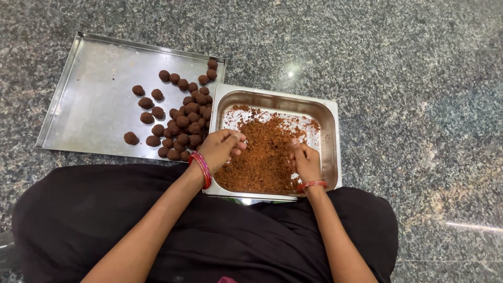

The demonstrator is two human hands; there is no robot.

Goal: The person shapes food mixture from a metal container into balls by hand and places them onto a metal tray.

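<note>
A deep steel pan [329, 112] holds a heap of brown crumbly mixture [264, 152]. My left hand [220, 148] hovers at the pan's left edge, fingers curled around a small lump of the mixture. Inside the pan on the right, my right hand [306, 162] presses its fingers into the crumbs. Both wrists carry red bangles. To the left, a flat steel tray [94, 99] bears several round brown balls [181, 118], clustered at its right side.
Everything sits on a speckled grey granite floor [408, 78]. My lap in black clothing [209, 230] lies right below the pan and tray. The flat tray's left half is bare metal.
</note>
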